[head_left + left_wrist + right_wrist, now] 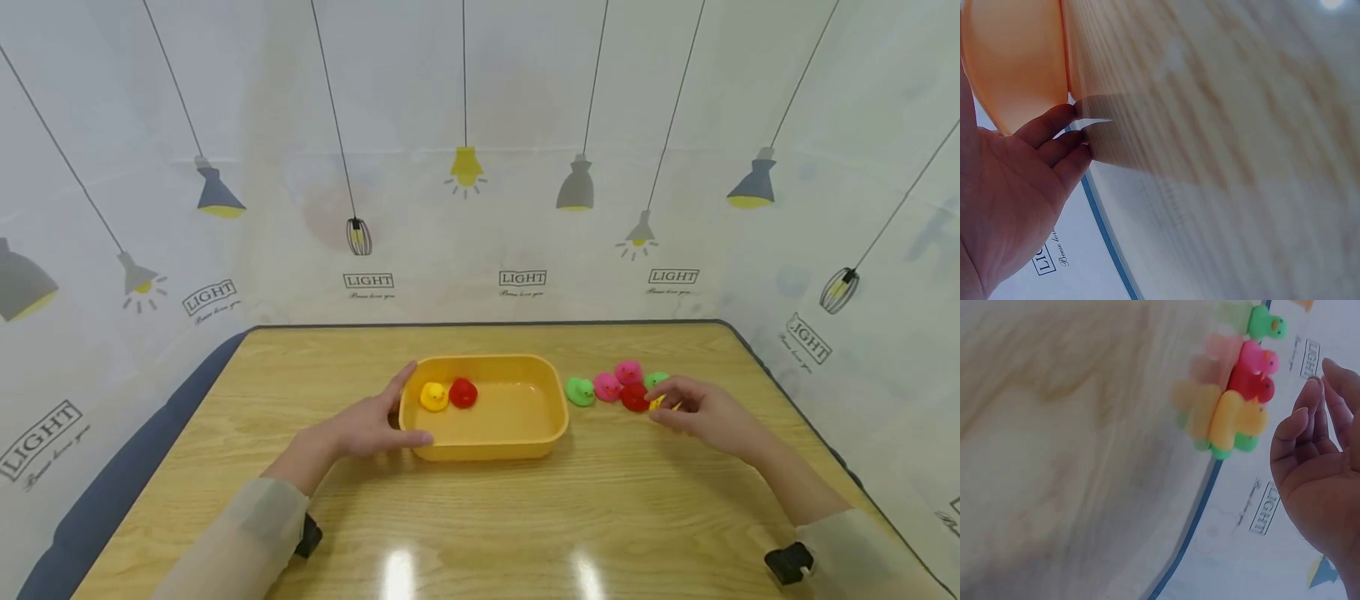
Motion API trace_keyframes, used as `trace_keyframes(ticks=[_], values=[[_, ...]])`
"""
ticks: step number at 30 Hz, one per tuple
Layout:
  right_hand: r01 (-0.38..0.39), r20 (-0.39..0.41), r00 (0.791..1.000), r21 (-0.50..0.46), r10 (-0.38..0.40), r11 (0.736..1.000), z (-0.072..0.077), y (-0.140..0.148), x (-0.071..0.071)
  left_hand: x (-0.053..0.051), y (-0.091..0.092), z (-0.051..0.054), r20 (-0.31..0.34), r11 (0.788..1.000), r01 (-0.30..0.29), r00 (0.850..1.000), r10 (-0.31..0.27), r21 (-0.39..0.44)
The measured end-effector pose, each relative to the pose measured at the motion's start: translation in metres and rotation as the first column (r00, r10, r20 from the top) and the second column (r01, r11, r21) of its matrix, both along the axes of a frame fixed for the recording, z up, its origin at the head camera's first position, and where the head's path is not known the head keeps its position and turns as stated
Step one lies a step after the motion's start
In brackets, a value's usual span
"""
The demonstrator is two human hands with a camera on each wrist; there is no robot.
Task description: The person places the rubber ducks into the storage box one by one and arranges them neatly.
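A yellow plastic tray (487, 450) sits mid-table with a yellow rubber duck (433, 397) and a red rubber duck (463, 393) inside. Around the tray's left end lies my left hand (372, 423), its thumb along the near side and its index finger at the far left corner. Several rubber ducks stand bunched right of the tray: green (580, 392), pink (607, 387), red (634, 397) and yellow (1227, 419) among them. Over the yellow one hovers my right hand (705, 412), fingers loosely bent. The right wrist view shows this hand (1322, 456) holding nothing, apart from the ducks.
The wooden table (480, 517) has a dark edge at its back and sides. Behind it and on both sides hang pale sheets (420, 100) printed with lamps. A black wrist strap (789, 562) shows at the right sleeve.
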State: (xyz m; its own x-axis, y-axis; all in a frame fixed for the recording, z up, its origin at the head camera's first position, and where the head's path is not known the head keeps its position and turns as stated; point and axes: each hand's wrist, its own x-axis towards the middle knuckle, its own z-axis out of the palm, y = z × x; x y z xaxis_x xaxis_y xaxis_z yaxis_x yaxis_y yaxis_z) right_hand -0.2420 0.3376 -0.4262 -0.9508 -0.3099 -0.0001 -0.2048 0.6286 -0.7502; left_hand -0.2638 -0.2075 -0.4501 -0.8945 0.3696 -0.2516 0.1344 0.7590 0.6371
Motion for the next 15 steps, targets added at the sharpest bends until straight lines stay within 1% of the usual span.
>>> trace_keyframes(ticks=[4,8,13,15], values=[[0.026,0.019,0.999,0.013,-0.026,1.000,-0.004,0.017,0.003,-0.001,0.000,0.000,0.004,1.000,-0.001,1.000,0.001,-0.001],[0.035,0.059,0.998,0.015,-0.036,0.999,-0.009,0.028,0.002,-0.001,0.000,0.000,0.008,1.000,-0.002,1.000,0.002,0.000],[0.031,0.119,0.992,0.019,-0.033,0.999,-0.015,0.036,-0.003,0.000,0.000,-0.001,0.008,1.000,-0.003,1.000,0.003,0.001],[0.029,0.130,0.991,0.023,-0.032,0.999,-0.016,0.037,-0.006,0.000,0.000,-0.001,0.007,1.000,-0.005,1.000,0.005,0.000]])
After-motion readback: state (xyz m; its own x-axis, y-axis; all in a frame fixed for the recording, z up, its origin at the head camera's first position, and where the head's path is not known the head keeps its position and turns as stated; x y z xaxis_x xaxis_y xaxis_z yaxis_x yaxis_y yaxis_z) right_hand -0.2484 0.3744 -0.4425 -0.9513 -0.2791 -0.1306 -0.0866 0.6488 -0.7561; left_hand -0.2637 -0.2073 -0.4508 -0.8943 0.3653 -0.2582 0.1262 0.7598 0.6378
